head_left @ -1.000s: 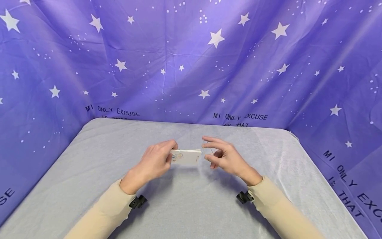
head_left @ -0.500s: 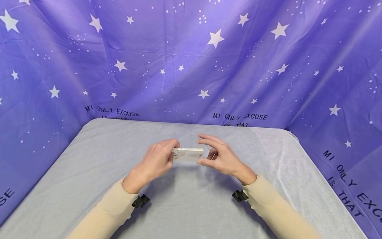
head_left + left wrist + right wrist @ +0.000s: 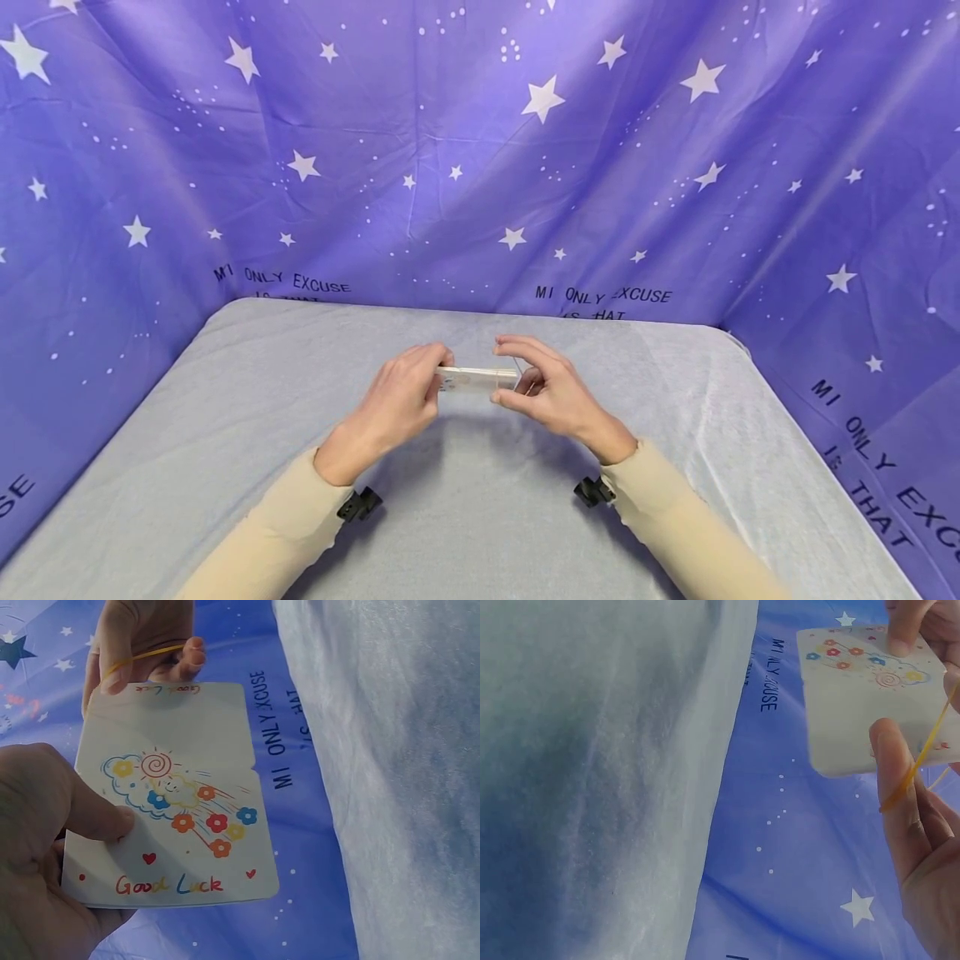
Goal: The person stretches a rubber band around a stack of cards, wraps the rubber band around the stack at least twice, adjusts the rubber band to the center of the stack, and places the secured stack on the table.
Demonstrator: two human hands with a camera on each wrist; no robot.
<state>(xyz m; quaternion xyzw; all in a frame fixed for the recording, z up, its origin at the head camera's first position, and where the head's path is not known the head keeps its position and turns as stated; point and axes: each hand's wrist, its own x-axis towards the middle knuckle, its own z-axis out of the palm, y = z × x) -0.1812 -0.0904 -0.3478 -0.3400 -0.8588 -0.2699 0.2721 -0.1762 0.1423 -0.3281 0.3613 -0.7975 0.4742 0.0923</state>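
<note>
My left hand (image 3: 393, 400) grips the left end of a thin stack of white cards (image 3: 472, 381), thumb on the near face. In the left wrist view, the front card (image 3: 202, 735) shows a spiral sun, a cloud, coloured flowers and "Good Luck" lettering. My right hand (image 3: 558, 396) faces the stack's right end, thumb and fingers spread on either side. A yellow rubber band (image 3: 931, 739) is stretched between its thumb and fingers. The band lies around that end of the stack; part of it is hidden behind the cards.
A table with a pale grey cloth (image 3: 480, 517) lies under the hands, which are held above it. Purple curtains with white stars (image 3: 420, 167) stand behind and at both sides. A small black camera (image 3: 360, 504) sits on each wrist.
My right hand has moved left, bringing the stretched rubber band from beside the stack over its right end. The stack has tilted flatter and shifted slightly right with my left hand.
</note>
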